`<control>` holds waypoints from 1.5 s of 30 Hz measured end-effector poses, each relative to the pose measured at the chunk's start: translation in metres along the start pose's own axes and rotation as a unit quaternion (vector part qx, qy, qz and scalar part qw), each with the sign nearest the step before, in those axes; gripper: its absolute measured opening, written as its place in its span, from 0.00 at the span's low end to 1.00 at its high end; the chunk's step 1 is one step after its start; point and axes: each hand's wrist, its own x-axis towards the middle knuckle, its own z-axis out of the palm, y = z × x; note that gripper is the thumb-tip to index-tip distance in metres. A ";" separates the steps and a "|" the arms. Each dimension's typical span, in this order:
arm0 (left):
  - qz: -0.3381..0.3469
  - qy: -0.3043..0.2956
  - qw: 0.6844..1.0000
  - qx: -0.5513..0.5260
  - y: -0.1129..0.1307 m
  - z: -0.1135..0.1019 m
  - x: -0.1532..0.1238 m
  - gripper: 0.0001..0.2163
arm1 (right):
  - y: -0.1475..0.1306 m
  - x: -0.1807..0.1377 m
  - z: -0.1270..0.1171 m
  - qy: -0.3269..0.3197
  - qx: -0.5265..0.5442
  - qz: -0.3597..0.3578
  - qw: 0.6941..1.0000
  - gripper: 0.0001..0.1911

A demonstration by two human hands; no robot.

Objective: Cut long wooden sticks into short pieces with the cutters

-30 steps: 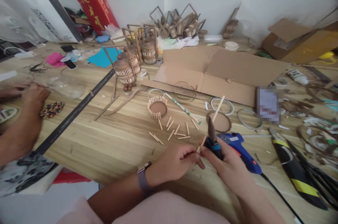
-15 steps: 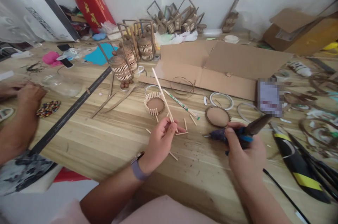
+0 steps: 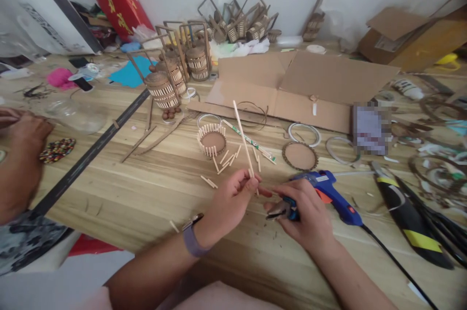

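My left hand (image 3: 237, 198) is closed, pinching a long thin wooden stick (image 3: 242, 130) near its lower end; the stick slants up toward the cardboard. Close by on the right, my right hand (image 3: 310, 215) is wrapped round blue-handled cutting pliers (image 3: 282, 209), whose jaws point left. Several short cut sticks (image 3: 226, 160) lie scattered beyond my left hand. A small round basket base (image 3: 212, 140) stands past them, ringed partly by upright short sticks. Another round base (image 3: 299, 155), with a braided rim, lies further right. A blue glue gun (image 3: 337, 198) rests just beyond my right hand.
Finished small lidded baskets (image 3: 163, 90) stand at the back left, near a flattened cardboard sheet (image 3: 251, 93). Large black-and-yellow snips (image 3: 404, 217) lie on the right. A co-worker's arm (image 3: 20, 159) rests at the left edge, beside a glass jar (image 3: 82, 116).
My right hand has moved left from over the glue gun, and the pliers have turned so their jaws point left. My left hand has shifted slightly right and down with the stick.
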 end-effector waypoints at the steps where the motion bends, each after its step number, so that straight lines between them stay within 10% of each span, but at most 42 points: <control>1: 0.001 -0.001 1.000 -0.002 -0.002 0.001 0.001 0.14 | 0.000 -0.001 0.001 -0.002 -0.005 -0.011 1.000 0.15; 15: 0.058 0.027 0.993 0.095 0.019 -0.009 0.004 0.15 | 0.015 -0.006 -0.001 -0.040 -0.021 -0.018 0.999 0.16; 22: 0.012 0.191 0.932 0.309 0.060 -0.075 -0.068 0.13 | 0.015 -0.004 -0.004 -0.048 -0.026 -0.014 0.998 0.12; 29: -0.115 0.210 0.866 0.438 0.009 -0.103 -0.134 0.16 | 0.009 -0.003 -0.006 -0.058 -0.004 -0.041 0.997 0.15; 40: 0.009 0.124 0.888 0.443 0.007 -0.042 -0.016 0.11 | 0.001 0.005 -0.001 -0.031 -0.015 -0.055 0.998 0.11; 45: -0.016 0.066 0.975 0.210 0.022 -0.026 0.009 0.13 | -0.008 0.007 0.000 -0.045 0.057 0.116 0.991 0.07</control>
